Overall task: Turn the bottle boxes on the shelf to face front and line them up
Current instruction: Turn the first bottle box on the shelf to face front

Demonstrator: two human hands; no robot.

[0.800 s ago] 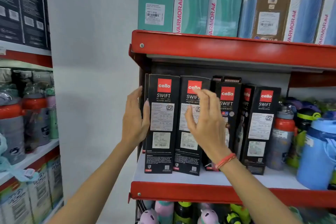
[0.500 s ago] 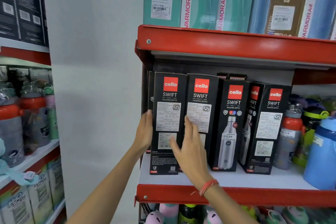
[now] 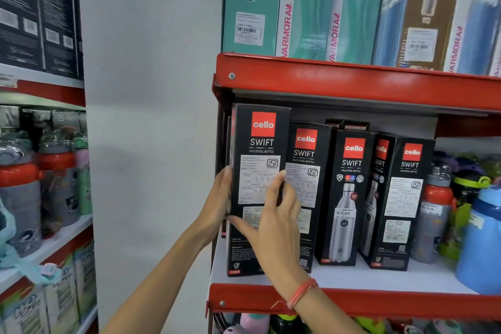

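Observation:
Several black Cello Swift bottle boxes stand on the white shelf (image 3: 379, 279) with a red front edge. The leftmost box (image 3: 257, 144) sits forward at the shelf's front, its label side toward me. My left hand (image 3: 217, 203) clasps its left edge; my right hand (image 3: 273, 217) grips its front and right edge, thumb across the lower label. The second box (image 3: 306, 160) stands behind my right hand, also label side out. The third box (image 3: 349, 198) shows a bottle picture. The fourth box (image 3: 401, 198) is turned at an angle, one corner forward.
Loose bottles (image 3: 436, 211) and a blue jug (image 3: 479, 241) crowd the shelf's right end. Teal and blue Varmora boxes (image 3: 311, 8) fill the shelf above. A white wall (image 3: 151, 116) lies left; another rack with bottles (image 3: 21, 190) stands at far left.
Both hands moved from the first two boxes onto the leftmost box alone, which now stands higher and further forward than its neighbours. My right hand shifted left.

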